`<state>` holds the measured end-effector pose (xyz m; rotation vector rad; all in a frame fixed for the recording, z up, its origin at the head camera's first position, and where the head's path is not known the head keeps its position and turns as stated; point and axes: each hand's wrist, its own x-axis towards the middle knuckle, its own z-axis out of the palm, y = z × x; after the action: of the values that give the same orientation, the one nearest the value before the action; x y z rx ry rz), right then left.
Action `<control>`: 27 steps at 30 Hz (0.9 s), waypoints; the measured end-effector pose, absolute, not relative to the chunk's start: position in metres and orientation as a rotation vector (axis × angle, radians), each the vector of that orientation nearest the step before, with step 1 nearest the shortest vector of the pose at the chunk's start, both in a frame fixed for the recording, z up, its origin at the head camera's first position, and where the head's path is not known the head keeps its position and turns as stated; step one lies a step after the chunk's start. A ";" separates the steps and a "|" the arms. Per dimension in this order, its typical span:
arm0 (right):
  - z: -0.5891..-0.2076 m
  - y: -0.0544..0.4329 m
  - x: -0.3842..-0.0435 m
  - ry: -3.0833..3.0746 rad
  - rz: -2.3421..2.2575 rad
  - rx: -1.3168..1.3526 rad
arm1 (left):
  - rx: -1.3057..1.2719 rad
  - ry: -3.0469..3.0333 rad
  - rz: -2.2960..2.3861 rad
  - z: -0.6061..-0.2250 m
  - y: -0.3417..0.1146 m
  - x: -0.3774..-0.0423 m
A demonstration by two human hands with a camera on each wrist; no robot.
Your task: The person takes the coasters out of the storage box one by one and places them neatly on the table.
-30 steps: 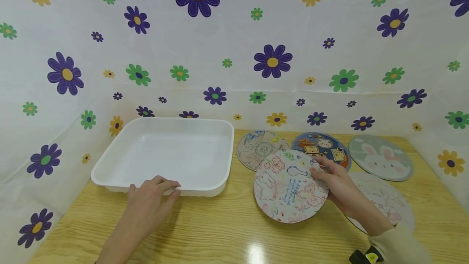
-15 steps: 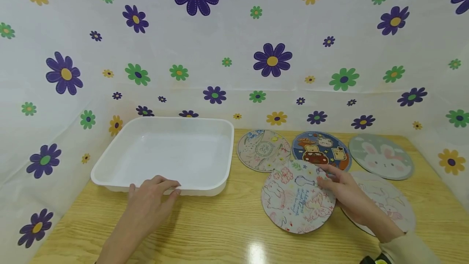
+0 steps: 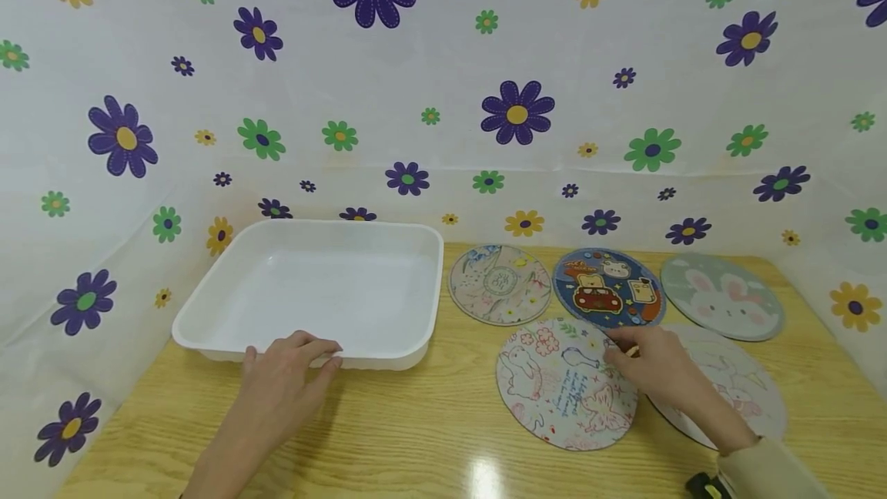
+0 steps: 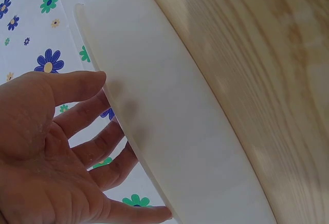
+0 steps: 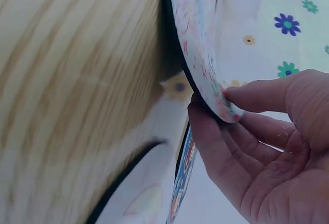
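Note:
A thin round mat [image 3: 564,391] with red, blue and green line drawings lies low over the wooden table, its black edge showing in the right wrist view. My right hand [image 3: 661,368] pinches its right rim, thumb on the printed face and fingers beneath. Whether the mat's far side touches the table, I cannot tell. On the left stands a white rectangular tray [image 3: 434,314] with nothing in it. My left hand [image 3: 287,376] holds the tray's front rim, thumb [image 4: 77,86] against the outside edge and the other fingers over the rim.
Several more round mats lie on the table [image 3: 416,430]: a floral one [image 3: 500,283], a dark blue cartoon one [image 3: 610,287], a grey-green rabbit one [image 3: 721,295] and a pale one [image 3: 741,383] partly under my right forearm. A flower-patterned sheet [image 3: 443,83] hangs behind.
My right hand has brought the line-drawing mat down and slightly right, toward the table, baring the floral and blue mats behind it. The left hand and tray have not moved.

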<state>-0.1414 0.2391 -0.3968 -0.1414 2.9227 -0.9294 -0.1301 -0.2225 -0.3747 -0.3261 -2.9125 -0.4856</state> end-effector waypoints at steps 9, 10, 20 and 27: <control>-0.398 0.241 -0.145 2.942 -0.826 -0.139 | -0.319 -2.908 -0.475 -0.374 -0.223 -0.130; -0.398 0.241 -0.145 2.938 -0.832 -0.137 | -0.317 -2.909 -0.477 -0.374 -0.223 -0.130; -0.404 0.244 -0.157 3.019 -0.833 -0.229 | -0.308 -2.909 -0.481 -0.374 -0.223 -0.129; -0.406 0.248 -0.165 3.007 -0.815 -0.230 | -0.311 -2.918 -0.470 -0.375 -0.223 -0.130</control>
<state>-0.1646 0.2476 -0.4063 -0.2300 3.0068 -0.8154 -0.1301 -0.2227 -0.3753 -0.3111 -2.9183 -0.4705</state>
